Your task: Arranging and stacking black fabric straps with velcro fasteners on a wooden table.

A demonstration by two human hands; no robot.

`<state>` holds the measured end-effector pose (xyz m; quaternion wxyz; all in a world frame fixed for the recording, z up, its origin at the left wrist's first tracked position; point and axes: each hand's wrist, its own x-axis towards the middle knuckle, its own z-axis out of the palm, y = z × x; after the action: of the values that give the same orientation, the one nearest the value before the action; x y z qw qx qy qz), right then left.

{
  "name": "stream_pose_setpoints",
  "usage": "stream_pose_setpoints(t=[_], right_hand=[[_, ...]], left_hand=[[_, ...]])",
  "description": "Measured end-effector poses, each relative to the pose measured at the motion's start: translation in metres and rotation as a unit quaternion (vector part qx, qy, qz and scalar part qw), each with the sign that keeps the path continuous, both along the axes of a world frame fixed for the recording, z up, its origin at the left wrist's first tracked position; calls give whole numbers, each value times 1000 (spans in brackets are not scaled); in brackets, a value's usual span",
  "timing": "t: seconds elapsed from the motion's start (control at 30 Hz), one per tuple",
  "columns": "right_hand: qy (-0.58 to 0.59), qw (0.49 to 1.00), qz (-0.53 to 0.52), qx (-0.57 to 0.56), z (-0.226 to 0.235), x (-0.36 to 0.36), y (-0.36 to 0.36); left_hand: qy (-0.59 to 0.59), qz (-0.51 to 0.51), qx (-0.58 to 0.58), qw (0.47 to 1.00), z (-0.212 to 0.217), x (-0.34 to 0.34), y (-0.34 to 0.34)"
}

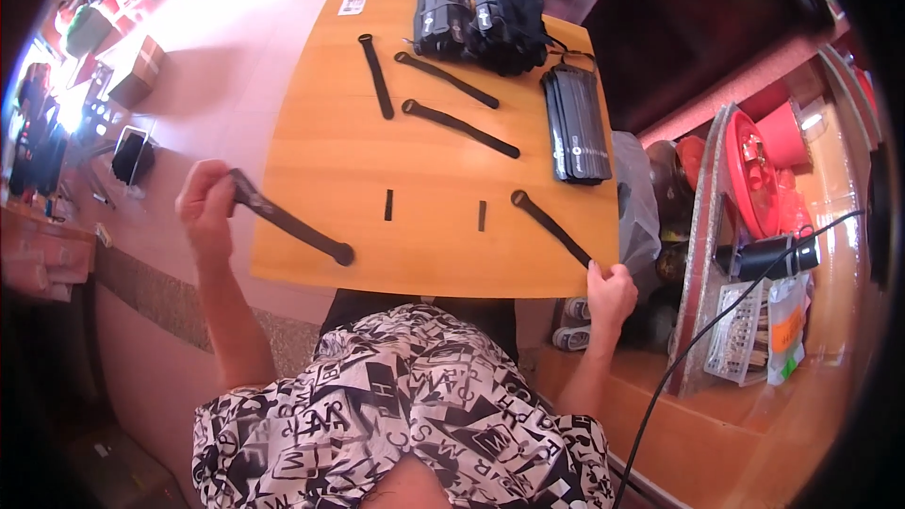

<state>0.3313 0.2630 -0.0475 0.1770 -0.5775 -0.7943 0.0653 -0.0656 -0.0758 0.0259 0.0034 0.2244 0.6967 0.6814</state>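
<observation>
At the table's left edge, my left hand (207, 203) pinches one end of a black strap (294, 229), whose rounded far end reaches over the wooden table (320, 151). On the right, my right hand (613, 292) grips the near end of another black strap (554, 229); its looped end points away from me on the tabletop. Between the hands, two short dark strips, a left one (388, 205) and a right one (482, 216), mark the surface. Farther back lie three loose straps: one upright (376, 77), one slanted (448, 80), and one below it (462, 128).
Bundled black straps (481, 24) are heaped at the table's back, beside a flat stack of straps (577, 123) at the right edge. A white label (352, 7) sits in the back left corner. Right of the table stand a plastic bag (636, 188) and shelves with red basins (749, 174).
</observation>
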Motion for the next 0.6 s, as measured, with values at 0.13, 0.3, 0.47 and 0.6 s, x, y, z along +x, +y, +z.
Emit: stream_pose_setpoints(t=[0.13,0.3,0.47,0.6], right_hand=[[45,996,23,67,20,-14,-22],[328,877,287,-204,56,-105,-84],[343,757,428,-355,100,-180,-140],[397,692,379,-469,96,-195,-148]], left_hand=[[25,-94,-51,994,20,46,45],[5,-182,-43,982,19,76,76],[101,-212,-57,970,29,89,77],[35,-224,-41,973,24,85,65]])
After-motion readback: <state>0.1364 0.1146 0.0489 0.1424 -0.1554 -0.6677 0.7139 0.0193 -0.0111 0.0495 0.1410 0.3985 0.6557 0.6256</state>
